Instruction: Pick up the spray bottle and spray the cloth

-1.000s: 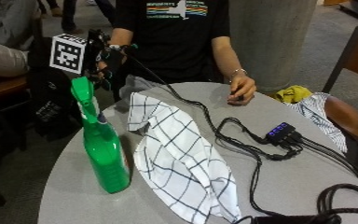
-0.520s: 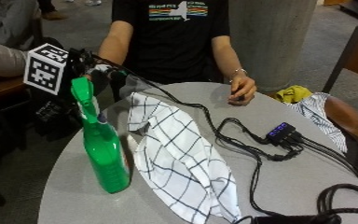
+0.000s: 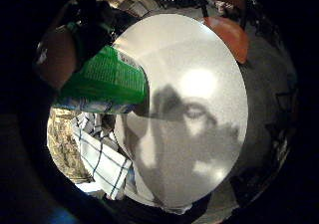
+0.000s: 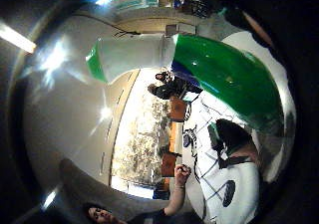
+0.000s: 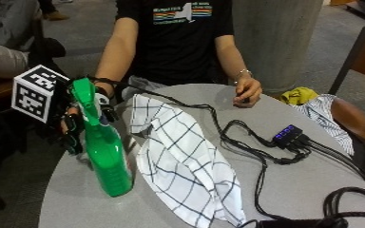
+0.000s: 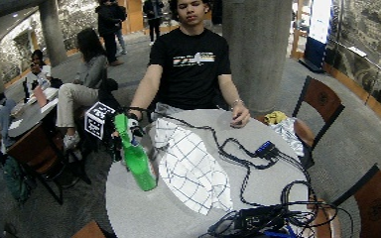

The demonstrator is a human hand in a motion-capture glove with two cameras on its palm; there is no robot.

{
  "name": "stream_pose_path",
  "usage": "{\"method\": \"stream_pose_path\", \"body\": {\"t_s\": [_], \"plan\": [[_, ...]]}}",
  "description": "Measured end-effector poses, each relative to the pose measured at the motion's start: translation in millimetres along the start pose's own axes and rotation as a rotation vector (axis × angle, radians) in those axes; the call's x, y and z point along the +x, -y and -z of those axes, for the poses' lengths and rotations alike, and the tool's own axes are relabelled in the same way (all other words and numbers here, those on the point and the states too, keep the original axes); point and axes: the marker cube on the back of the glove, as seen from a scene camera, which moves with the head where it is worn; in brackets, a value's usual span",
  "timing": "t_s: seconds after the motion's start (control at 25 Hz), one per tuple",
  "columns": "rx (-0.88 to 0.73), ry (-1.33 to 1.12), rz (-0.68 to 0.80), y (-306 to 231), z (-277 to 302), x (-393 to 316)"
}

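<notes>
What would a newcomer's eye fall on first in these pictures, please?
Most likely the green spray bottle, upright near the round table's edge, with the gloved right hand close beside its neck. Next, the white checked cloth sprawled beside it, and black cables looping across the tabletop.

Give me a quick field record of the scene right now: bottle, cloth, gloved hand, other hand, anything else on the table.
spray bottle: green spray bottle upright on the round table, near its edge
cloth: white checked cloth spread flat beside the bottle, not touching it as far as I can tell
right hand: gloved right hand behind the bottle's neck; contact unclear
left hand: bare left hand resting on the table
other: black cables and a small hub beside the cloth
</notes>
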Motion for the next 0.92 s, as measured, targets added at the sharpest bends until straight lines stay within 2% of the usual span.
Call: {"method": "stream_pose_path", "body": {"t_s": [0.4,0.92], "plan": [[0.190,-0.033,0.109,-5.1,12.5,-14.1],[0.136,-0.014,0.075,-5.6,11.9,-14.4]]}}
